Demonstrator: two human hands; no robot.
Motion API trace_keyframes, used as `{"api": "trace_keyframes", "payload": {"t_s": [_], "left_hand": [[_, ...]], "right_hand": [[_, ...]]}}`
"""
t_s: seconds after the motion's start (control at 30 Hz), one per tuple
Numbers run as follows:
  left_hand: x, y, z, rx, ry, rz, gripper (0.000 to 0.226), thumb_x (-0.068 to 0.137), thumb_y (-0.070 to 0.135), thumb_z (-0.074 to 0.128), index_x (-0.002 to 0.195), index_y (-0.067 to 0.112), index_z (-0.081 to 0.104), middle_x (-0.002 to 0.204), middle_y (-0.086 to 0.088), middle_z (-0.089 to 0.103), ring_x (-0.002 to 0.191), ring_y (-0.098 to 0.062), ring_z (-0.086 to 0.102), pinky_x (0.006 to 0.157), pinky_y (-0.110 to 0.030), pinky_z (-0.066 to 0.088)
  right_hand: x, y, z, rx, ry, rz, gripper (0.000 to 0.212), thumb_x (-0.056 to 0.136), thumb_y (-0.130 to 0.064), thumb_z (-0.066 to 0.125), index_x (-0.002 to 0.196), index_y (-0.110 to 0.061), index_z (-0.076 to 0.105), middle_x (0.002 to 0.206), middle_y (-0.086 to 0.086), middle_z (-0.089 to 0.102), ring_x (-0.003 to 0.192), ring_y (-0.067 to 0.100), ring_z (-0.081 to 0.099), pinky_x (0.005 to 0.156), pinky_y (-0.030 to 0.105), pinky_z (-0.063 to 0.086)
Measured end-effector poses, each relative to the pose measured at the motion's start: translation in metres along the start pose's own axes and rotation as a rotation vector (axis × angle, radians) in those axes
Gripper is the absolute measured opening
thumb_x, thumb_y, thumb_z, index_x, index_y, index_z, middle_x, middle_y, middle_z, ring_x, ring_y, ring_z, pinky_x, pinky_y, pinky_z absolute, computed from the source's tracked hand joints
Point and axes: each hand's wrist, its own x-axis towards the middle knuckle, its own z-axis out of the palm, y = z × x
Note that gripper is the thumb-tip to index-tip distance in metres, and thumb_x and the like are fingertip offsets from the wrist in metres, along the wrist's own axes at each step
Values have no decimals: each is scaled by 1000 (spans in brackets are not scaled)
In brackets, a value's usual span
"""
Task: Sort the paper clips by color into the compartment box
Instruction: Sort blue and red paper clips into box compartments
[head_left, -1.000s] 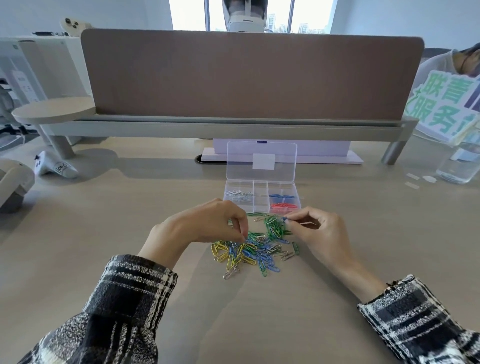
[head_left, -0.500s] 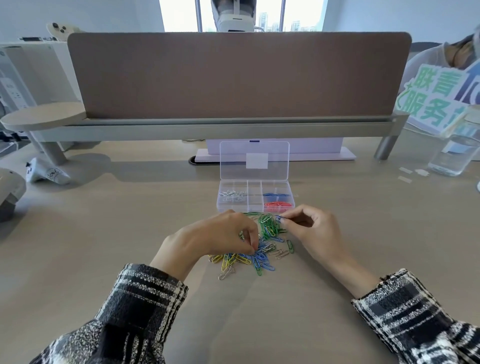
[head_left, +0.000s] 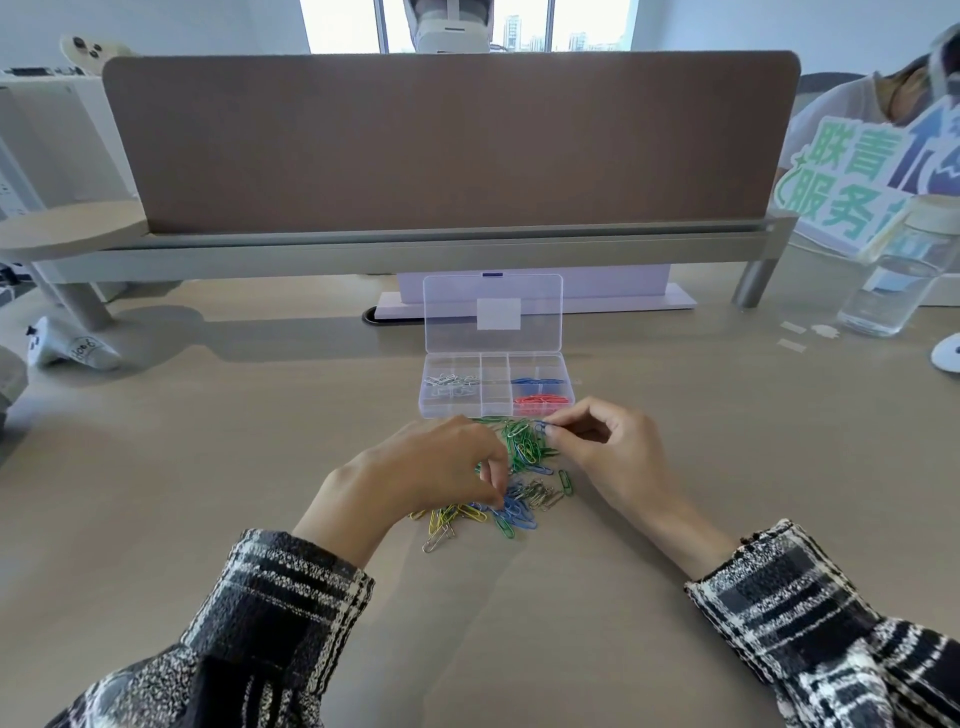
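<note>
A clear compartment box (head_left: 496, 413) stands open on the desk, lid upright. It holds silver clips (head_left: 451, 381) at the left, blue clips (head_left: 536, 381) at the right back and red clips (head_left: 540, 400) at the right front. A loose pile of paper clips (head_left: 524, 467), green, blue, yellow and silver, lies just in front of it. My left hand (head_left: 421, 473) hovers over the pile's left side, fingers curled down into the clips; what it holds is hidden. My right hand (head_left: 608, 447) pinches a blue clip (head_left: 542, 426) at the pile's far right edge, near the box.
A brown divider panel on a grey shelf (head_left: 415, 249) crosses the back of the desk. A clear bottle (head_left: 893, 280) and a green-lettered sign (head_left: 852, 182) stand at the right, with another person behind. A white controller (head_left: 67, 348) lies at the left.
The view has shifted slightly. My left hand has slid right and deeper into the pile. My right hand stays near the box front, pinching the blue clip.
</note>
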Motion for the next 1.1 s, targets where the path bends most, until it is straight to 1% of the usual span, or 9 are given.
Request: {"api": "trace_keyframes", "payload": {"t_s": [0.23, 0.33, 0.53, 0.63, 0.73, 0.87, 0.93, 1.03, 1.1], "left_hand": [[-3, -1, 0, 9, 18, 20, 4, 78, 34, 63, 81, 34, 66, 89, 21, 65, 86, 2, 57, 76, -30, 52], [-3, -3, -1, -56, 58, 20, 5, 78, 31, 64, 81, 32, 68, 86, 22, 65, 76, 11, 54, 67, -21, 46], [-3, -4, -4, -263, 287, 18, 3, 78, 17, 71, 80, 20, 71, 69, 20, 62, 58, 9, 52, 59, -6, 38], [10, -7, 0, -343, 396, -53, 4, 80, 16, 72, 78, 20, 71, 74, 14, 66, 56, 11, 51, 57, -4, 36], [31, -12, 0, -343, 484, -115, 2, 81, 21, 72, 79, 22, 72, 79, 12, 69, 62, 9, 55, 60, -7, 38], [59, -10, -12, -280, 574, -152, 2, 82, 24, 71, 82, 22, 72, 81, 10, 69, 79, -9, 63, 74, -28, 53], [73, -11, -17, -226, 583, -200, 2, 84, 24, 69, 85, 24, 71, 84, 9, 69, 81, -12, 62, 75, -29, 53], [91, -14, -17, -136, 557, -227, 5, 86, 27, 66, 88, 27, 70, 90, 8, 71, 87, -18, 64, 76, -34, 54], [99, -14, -15, -72, 527, -215, 6, 87, 26, 65, 90, 27, 71, 93, 7, 71, 89, -19, 65, 76, -35, 54]], "right_hand": [[1, 2, 0, -8, 20, -15, 12, 78, -9, 75, 76, -21, 75, 74, -8, 73, 71, 7, 68, 67, 20, 53], [1, 3, 0, -7, 19, -17, 11, 78, -10, 76, 77, -21, 75, 75, -8, 73, 73, 8, 69, 69, 21, 54], [6, 5, -1, 8, 28, -35, 11, 79, -10, 74, 81, -20, 76, 77, -7, 74, 76, 9, 70, 71, 20, 53], [23, 6, -4, -11, 102, -65, 10, 81, -12, 75, 86, -20, 78, 79, -10, 75, 76, 4, 69, 71, 15, 51], [42, 9, -5, -62, 118, -78, 12, 85, -11, 71, 92, -18, 78, 85, -7, 75, 76, -2, 67, 72, 11, 49], [63, 19, 0, -89, 98, -103, 16, 86, -4, 66, 95, -11, 77, 89, -1, 75, 82, 7, 69, 75, 20, 54], [72, 23, 3, -138, 83, -137, 16, 87, -3, 64, 97, -8, 76, 91, 2, 75, 82, 10, 69, 78, 23, 55], [82, 30, 7, -266, 44, -221, 19, 89, -2, 63, 99, -10, 76, 93, -2, 74, 83, 4, 66, 80, 16, 52], [87, 32, 7, -329, 13, -241, 21, 89, -2, 62, 103, -9, 75, 99, 1, 75, 89, 7, 67, 82, 17, 51]]}}
